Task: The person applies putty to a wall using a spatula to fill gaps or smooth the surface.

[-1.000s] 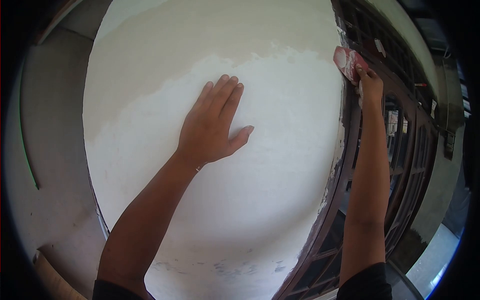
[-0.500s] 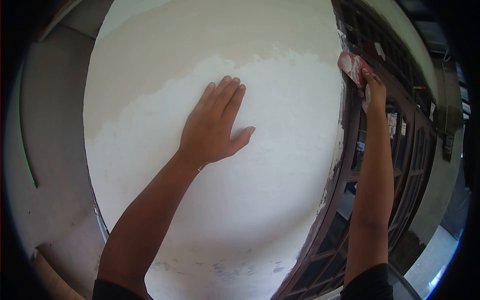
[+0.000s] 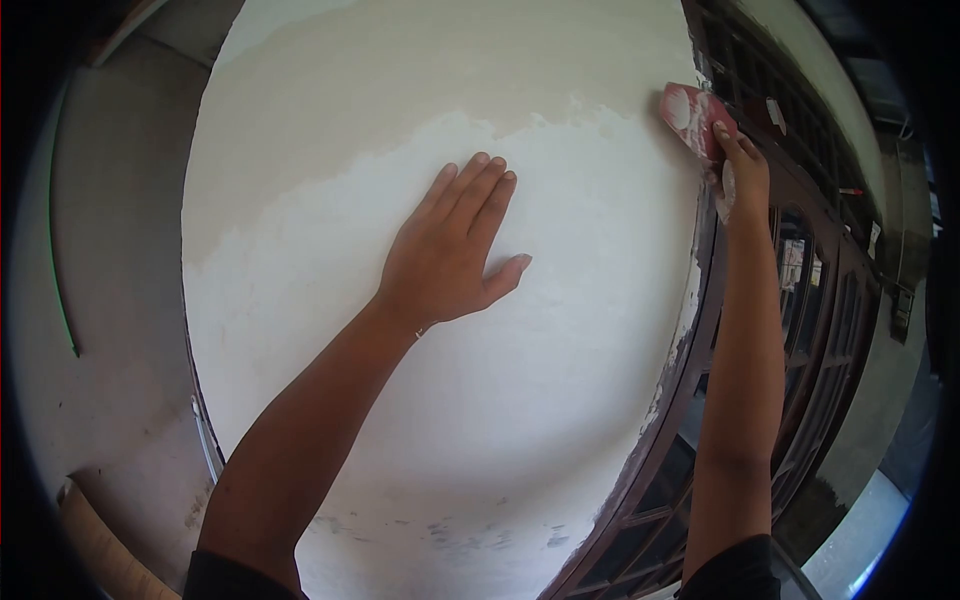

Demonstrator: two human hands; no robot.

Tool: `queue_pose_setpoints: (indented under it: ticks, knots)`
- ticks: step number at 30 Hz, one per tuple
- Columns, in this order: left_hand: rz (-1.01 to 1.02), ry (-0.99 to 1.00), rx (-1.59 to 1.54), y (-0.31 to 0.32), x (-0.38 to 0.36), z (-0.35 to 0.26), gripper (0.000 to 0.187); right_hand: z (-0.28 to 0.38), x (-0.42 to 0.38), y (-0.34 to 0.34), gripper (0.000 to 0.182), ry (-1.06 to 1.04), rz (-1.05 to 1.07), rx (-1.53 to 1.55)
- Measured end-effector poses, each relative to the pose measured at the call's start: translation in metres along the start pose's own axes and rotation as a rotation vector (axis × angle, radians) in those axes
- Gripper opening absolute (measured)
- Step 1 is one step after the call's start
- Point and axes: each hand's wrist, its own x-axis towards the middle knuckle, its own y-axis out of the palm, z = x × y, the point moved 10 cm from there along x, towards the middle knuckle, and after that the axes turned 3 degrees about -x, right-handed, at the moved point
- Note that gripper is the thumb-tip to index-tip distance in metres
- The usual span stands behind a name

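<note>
A wall panel [image 3: 540,370] fills the middle of the view, bright white below and greyer toward the top. My left hand [image 3: 452,240] lies flat against it, with the thumb spread and nothing held. At the panel's upper right edge, my right hand [image 3: 742,175] grips a red scraper [image 3: 698,118] smeared with white paste. The scraper's flat face overlaps the panel's edge; whether it touches the surface cannot be made out. Rough white filler [image 3: 690,295] runs down the right edge.
A dark brown window frame [image 3: 690,385] with barred glass panes stands along the right side. A grey wall [image 3: 120,250] is at the left, with a thin green line [image 3: 55,255] on it. A curved brown board [image 3: 105,545] lies at the lower left.
The scraper in my right hand has moved left, from the window frame's edge onto the panel's edge. The view has shifted slightly; my left hand remains flat on the panel.
</note>
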Motion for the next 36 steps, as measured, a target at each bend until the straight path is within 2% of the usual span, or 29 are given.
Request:
queue_pose_setpoints:
  ticks: [2, 5, 6, 8, 10, 12, 14, 17, 18, 21, 24, 26, 28, 32, 34, 36]
  knots:
    - [-0.012, 0.007, -0.011, -0.001, 0.0, 0.0, 0.066, 0.016, -0.017, 0.05, 0.028, -0.062, 0.154, -0.115]
    - [-0.006, 0.0, 0.0, -0.002, 0.0, 0.002, 0.066, 0.028, -0.037, 0.099, 0.031, -0.151, 0.226, -0.213]
    - [-0.005, 0.001, 0.003, -0.002, 0.0, 0.002, 0.066, 0.024, -0.033, 0.1, 0.031, -0.15, 0.227, -0.21]
    - [-0.006, -0.001, -0.008, -0.003, 0.0, 0.002, 0.066, 0.018, -0.022, 0.088, 0.032, -0.3, 0.075, -0.557]
    - [-0.007, 0.006, -0.009, -0.002, 0.0, 0.001, 0.066, 0.012, -0.019, 0.063, 0.033, -0.279, 0.06, -0.531]
    - [-0.007, 0.005, -0.006, -0.002, 0.0, 0.001, 0.066, -0.003, -0.024, 0.034, 0.031, -0.043, 0.011, -0.263]
    - [-0.009, 0.009, -0.009, 0.0, 0.0, -0.001, 0.067, -0.002, -0.033, 0.037, 0.027, -0.017, -0.013, -0.186]
    - [0.0, 0.005, -0.013, -0.001, 0.0, 0.0, 0.067, 0.006, -0.05, 0.083, 0.026, -0.094, 0.136, -0.094]
    - [0.002, 0.009, -0.015, -0.001, 0.0, 0.0, 0.067, 0.005, -0.051, 0.099, 0.031, -0.114, 0.21, -0.132]
    - [-0.004, -0.001, -0.008, -0.002, -0.001, 0.003, 0.067, 0.014, -0.054, 0.11, 0.038, -0.205, 0.126, -0.548]
    - [-0.007, 0.002, -0.011, -0.003, 0.0, 0.003, 0.067, 0.007, -0.041, 0.068, 0.038, -0.232, -0.002, -0.574]
    - [0.003, -0.005, -0.023, -0.002, 0.0, 0.003, 0.066, 0.009, -0.043, 0.041, 0.034, -0.223, -0.051, -0.549]
    - [0.002, -0.008, -0.02, -0.002, 0.0, 0.003, 0.066, -0.006, -0.041, 0.01, 0.025, -0.063, -0.109, -0.394]
    - [-0.012, -0.01, 0.005, -0.002, -0.001, 0.004, 0.065, -0.025, -0.044, -0.002, 0.021, -0.042, -0.061, -0.19]
    - [-0.001, -0.025, 0.002, -0.002, 0.001, 0.005, 0.065, -0.031, -0.054, -0.012, 0.022, -0.085, -0.177, 0.07]
    - [0.01, -0.038, 0.01, -0.003, -0.001, 0.004, 0.064, -0.04, -0.084, -0.016, 0.025, -0.09, -0.134, 0.179]
